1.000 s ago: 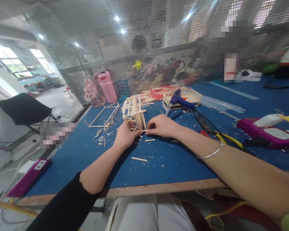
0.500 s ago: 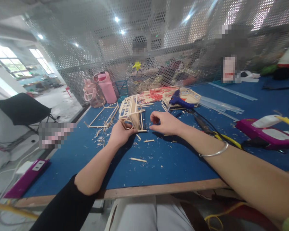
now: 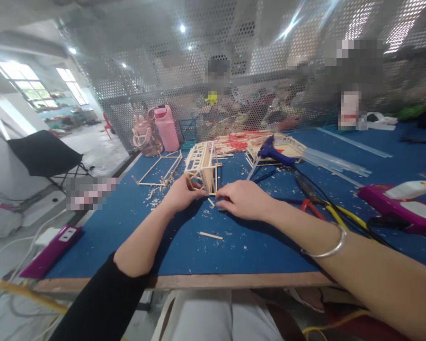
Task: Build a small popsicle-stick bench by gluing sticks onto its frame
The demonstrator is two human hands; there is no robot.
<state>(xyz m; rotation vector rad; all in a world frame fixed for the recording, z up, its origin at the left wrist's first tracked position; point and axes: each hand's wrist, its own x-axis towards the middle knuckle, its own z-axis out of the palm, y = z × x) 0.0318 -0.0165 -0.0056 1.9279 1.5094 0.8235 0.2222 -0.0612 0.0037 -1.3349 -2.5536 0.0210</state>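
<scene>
A small frame model built of thin wooden sticks point(image 3: 202, 166) stands on the blue table point(image 3: 234, 246). My left hand point(image 3: 179, 193) grips its near lower corner, fingers closed on the frame. My right hand point(image 3: 243, 199) rests on the table just right of the model, fingers curled in a pinch at a short stick by the model's base. A loose wooden stick point(image 3: 210, 235) lies on the table in front of my hands. A silver bangle point(image 3: 328, 246) sits on my right wrist.
A blue glue gun point(image 3: 275, 152) lies on another stick frame at the back, its cable running right. Red and yellow pliers point(image 3: 323, 208), a flat stick frame point(image 3: 159, 170), pink bottles point(image 3: 159, 130), magenta power strips point(image 3: 397, 201) and wood chips surround the work. A perforated screen backs the table.
My right hand, lifted and apart from the model half a second ago, has come down to the table at the model's base. The view has shifted slightly.
</scene>
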